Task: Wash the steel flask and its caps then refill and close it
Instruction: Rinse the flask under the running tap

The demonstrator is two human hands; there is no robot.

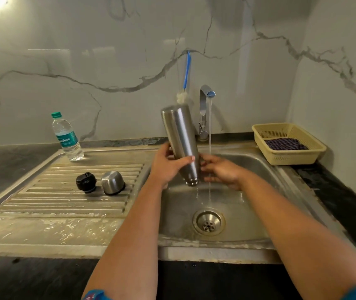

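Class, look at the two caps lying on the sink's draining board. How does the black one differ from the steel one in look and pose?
The black cap is dark, matte plastic with a ridged, stepped shape; the steel cap is shiny, smooth metal, shaped like a small cup. The black cap lies to the left, the steel cap to the right and looks slightly larger. The steel cap rests mouth down, tilted; the black cap's underside cannot be made out. Both sit untouched on the ribbed draining board, close together.

Mouth of the upturned brushed-steel flask (180,135) faces down, can't see inside. Left hand (168,167) covers part of its lower body; right hand (221,172) fingertips tucked behind it, grip unclear. White-bristled brush w/ blue handle (186,72): lower end hidden behind flask base. Teal label text on clear plastic water bottle (67,137) too small to read fully. Both sleeves cut off at bottom edge. Dark cloth (285,144) in beige plastic basket (289,158): pattern too small to tell.
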